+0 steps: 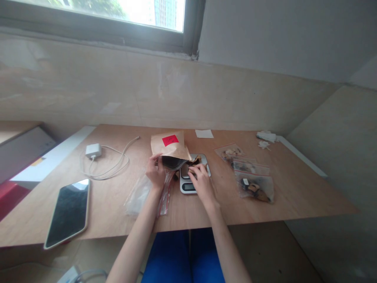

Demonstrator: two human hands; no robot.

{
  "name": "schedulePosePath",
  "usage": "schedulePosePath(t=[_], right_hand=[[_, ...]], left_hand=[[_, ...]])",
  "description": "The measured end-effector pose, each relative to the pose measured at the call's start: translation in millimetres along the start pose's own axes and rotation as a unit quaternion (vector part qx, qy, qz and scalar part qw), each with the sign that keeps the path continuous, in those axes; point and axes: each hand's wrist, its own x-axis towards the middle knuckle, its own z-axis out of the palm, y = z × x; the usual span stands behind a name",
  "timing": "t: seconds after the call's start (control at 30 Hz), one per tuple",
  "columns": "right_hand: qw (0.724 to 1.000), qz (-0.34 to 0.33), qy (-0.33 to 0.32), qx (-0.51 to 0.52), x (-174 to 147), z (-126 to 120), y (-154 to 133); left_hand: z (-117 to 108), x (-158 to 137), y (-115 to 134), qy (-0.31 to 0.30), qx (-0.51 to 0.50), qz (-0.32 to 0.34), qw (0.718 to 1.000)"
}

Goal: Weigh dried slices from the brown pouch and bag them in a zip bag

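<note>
Holding paper bag [159, 146]: left hand [156, 171] | right hand [201, 180]: over scale [185, 184]

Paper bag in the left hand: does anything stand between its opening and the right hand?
Nothing visible blocks the gap between the paper bag opening and the right hand. Dark pieces lie on the scale just beyond the right fingertips; whether the fingers grip one is unclear.

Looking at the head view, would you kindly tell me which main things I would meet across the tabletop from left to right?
Dark-screened device, white charger, red-labelled paper bag, scale, filled clear bags.
</note>
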Motion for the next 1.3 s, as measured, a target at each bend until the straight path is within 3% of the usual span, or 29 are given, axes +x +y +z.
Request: schedulePosePath(t=[0.13,0.3,0.6,0.73,0.8,0.9,1.0,1.07,1.17,1.3], right_hand=[[0.997,-0.022,-0.027,-0.069,1,8,3],[0.998,-0.018,0.024,-0.058,-4,7,-1],[0.990,0.021,0.097,0.105,-19,11,-17],[0.975,0.100,0.128,0.152,-24,7,-12],[0.947,0.183,0.160,0.212,-24,3,-7],[0.859,0.315,0.177,0.362,-22,-4,2],[0.761,0.396,0.133,0.496,-20,-15,14],[0.720,0.425,0.107,0.538,-19,-24,21],[0.695,0.454,0.098,0.549,-20,-35,28],[0.686,0.461,0.117,0.551,-18,-45,29]], left_hand=[[1,0,-2,0.003,0.002,0.005,1.000],[1,1,-1,0.000,-0.003,0.005,1.000],[0,0,1,-0.006,-0.009,0.004,1.000],[0,0,1,-0.007,-0.007,0.001,1.000],[0,0,1,-0.008,-0.007,0.000,1.000],[0,0,1,-0.008,-0.010,0.000,1.000],[0,0,1,-0.008,-0.010,0.002,1.000],[0,0,1,-0.006,-0.011,0.005,1.000],[0,0,1,-0.003,-0.012,0.007,1.000],[1,0,0,-0.002,-0.007,0.004,1.000]])
